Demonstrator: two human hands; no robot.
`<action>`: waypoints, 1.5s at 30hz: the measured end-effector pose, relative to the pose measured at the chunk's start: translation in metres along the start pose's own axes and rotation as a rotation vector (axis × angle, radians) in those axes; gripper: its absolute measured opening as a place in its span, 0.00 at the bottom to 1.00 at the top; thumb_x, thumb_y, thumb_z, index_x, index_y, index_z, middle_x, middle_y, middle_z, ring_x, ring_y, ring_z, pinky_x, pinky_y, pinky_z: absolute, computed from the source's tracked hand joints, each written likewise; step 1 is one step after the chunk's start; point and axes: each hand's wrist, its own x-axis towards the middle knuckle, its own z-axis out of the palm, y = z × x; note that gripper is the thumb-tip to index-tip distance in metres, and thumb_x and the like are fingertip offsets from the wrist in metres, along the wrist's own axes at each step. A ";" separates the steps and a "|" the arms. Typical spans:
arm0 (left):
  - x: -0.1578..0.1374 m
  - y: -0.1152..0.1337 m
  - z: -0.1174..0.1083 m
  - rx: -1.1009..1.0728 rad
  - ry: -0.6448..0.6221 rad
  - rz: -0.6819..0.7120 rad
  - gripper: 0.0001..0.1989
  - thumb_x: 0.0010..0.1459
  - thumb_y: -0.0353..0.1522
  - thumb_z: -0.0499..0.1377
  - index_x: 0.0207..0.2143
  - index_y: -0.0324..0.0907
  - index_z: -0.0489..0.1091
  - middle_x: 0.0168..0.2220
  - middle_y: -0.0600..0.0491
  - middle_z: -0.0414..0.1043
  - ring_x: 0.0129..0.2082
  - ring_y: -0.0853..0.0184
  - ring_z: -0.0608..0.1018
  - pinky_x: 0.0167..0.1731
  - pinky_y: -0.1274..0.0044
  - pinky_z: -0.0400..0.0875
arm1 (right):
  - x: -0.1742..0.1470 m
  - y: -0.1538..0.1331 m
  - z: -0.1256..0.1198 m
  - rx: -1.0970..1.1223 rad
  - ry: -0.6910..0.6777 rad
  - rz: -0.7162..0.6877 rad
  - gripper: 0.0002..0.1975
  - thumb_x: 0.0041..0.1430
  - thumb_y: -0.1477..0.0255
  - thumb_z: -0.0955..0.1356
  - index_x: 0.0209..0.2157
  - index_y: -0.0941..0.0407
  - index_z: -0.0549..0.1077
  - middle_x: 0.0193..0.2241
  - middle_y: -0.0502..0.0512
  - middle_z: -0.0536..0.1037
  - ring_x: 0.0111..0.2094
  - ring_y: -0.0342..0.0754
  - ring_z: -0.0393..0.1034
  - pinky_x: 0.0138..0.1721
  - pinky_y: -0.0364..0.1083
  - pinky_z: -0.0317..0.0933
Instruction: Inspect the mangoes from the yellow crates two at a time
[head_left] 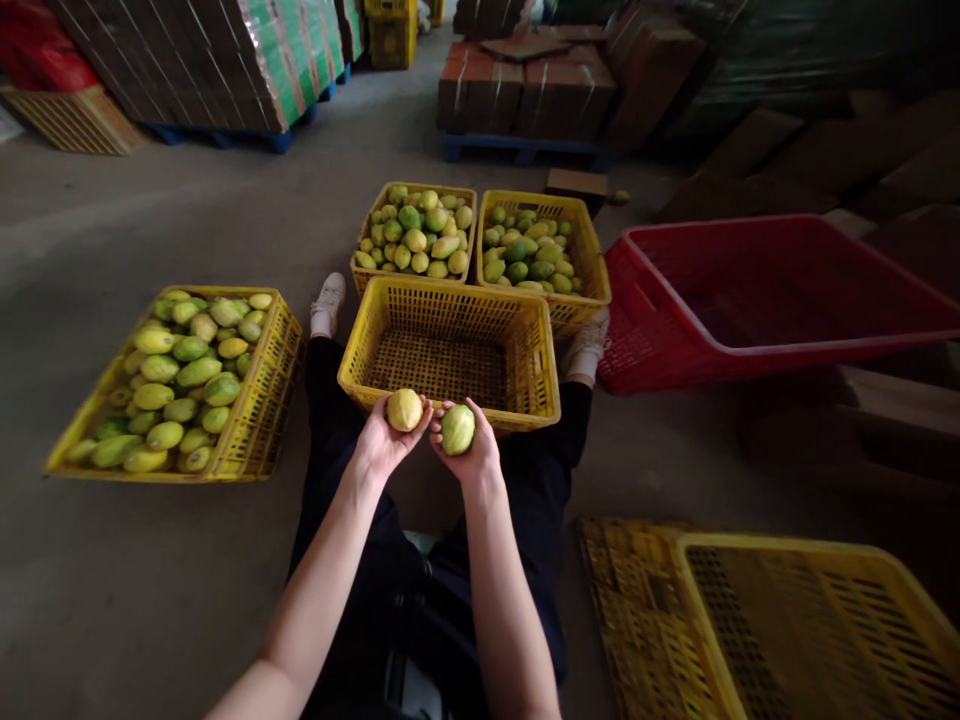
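Note:
My left hand cups a yellow lemon, palm up. Beside it my right hand holds a greener lemon with its fingers curled around it. Both lemons are just over the near rim of a yellow plastic crate between my legs, whose slotted floor shows bare. Behind it are two yellow crates of lemons, one at the left and one at the right. Another yellow crate, filled with green-yellow lemons, stands on the floor to my left.
A large red crate stands to the right, beside my foot. Yellow crates lie at the lower right. Farther back are cartons on a blue pallet and a wrapped stack. Cardboard is piled at the right.

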 end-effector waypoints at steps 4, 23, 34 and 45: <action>-0.001 -0.002 0.004 0.052 0.019 -0.041 0.24 0.69 0.35 0.44 0.60 0.28 0.60 0.34 0.40 0.76 0.30 0.60 0.82 0.26 0.74 0.81 | -0.001 -0.001 -0.001 0.148 0.028 0.059 0.15 0.65 0.66 0.58 0.32 0.58 0.70 0.24 0.55 0.76 0.23 0.44 0.69 0.20 0.40 0.66; -0.003 0.004 -0.007 0.175 -0.205 0.126 0.14 0.65 0.33 0.49 0.35 0.39 0.73 0.27 0.51 0.75 0.23 0.68 0.78 0.18 0.79 0.74 | -0.013 -0.002 0.006 -0.293 -0.242 -0.447 0.10 0.54 0.66 0.68 0.38 0.52 0.68 0.27 0.51 0.76 0.18 0.47 0.70 0.09 0.38 0.53; -0.012 0.001 -0.004 0.477 -0.404 0.269 0.24 0.62 0.29 0.44 0.19 0.36 0.72 0.19 0.46 0.70 0.16 0.65 0.73 0.11 0.77 0.66 | -0.023 0.000 -0.005 -0.345 -0.455 -0.558 0.15 0.44 0.61 0.70 0.28 0.49 0.59 0.18 0.46 0.68 0.13 0.42 0.57 0.07 0.39 0.50; 0.001 0.003 -0.006 0.011 -0.246 0.115 0.15 0.65 0.31 0.48 0.45 0.36 0.72 0.39 0.44 0.77 0.42 0.61 0.81 0.39 0.72 0.80 | -0.014 0.001 0.005 -0.144 -0.257 -0.481 0.11 0.54 0.67 0.66 0.41 0.51 0.71 0.35 0.52 0.78 0.28 0.47 0.73 0.18 0.40 0.63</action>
